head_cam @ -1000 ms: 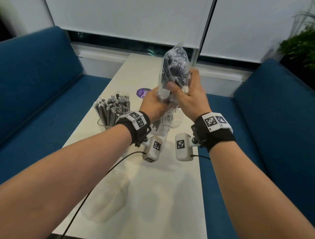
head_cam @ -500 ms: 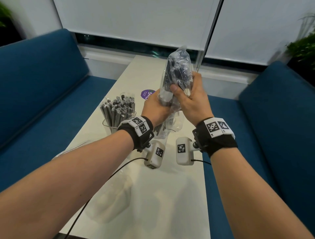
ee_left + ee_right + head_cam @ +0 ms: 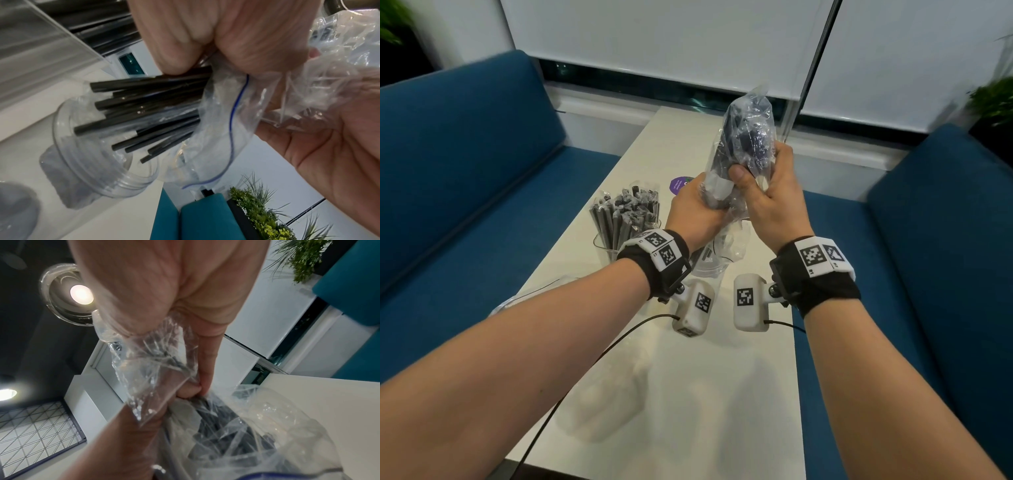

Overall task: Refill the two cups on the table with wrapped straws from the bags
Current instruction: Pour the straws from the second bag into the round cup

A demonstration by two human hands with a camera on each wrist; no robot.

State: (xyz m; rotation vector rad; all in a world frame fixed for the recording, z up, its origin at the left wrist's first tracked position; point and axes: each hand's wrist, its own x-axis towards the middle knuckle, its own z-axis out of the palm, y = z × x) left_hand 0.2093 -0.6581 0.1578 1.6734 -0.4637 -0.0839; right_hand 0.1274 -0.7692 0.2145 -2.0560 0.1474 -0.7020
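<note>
Two blue sofas (image 3: pixel 465 164) sit on each side of a long white table (image 3: pixel 688 394). White blinds (image 3: pixel 654 41) hang at the back, and a green plant (image 3: pixel 993 99) stands at the far right. Both arms reach out over the table, and each wrist wears a black band with a small white camera box under it. A clear plastic bag (image 3: pixel 746 137) is held up above the table with its open end pointing down. It is full of black wrapped straws (image 3: pixel 144 105). The right hand (image 3: pixel 767 202) is higher up, and its fingers and thumb are curled tight around the middle of the bag. The left hand (image 3: pixel 695 216) is just under it and touches it, and its fingers squeeze the lower part of the bag and the straws inside. In the left wrist view, the straws poke out of the bag's mouth, which has a thin blue line, and their ends go into a clear cup (image 3: pixel 98 162) that stands on the table right below the hands. To the left of that cup stands another clear cup (image 3: pixel 626 226), packed full of wrapped straws standing up. A flat clear bag (image 3: pixel 530 294) lies at the table's left edge. A small purple sticker (image 3: pixel 679 184) sits on the table behind the hands.
</note>
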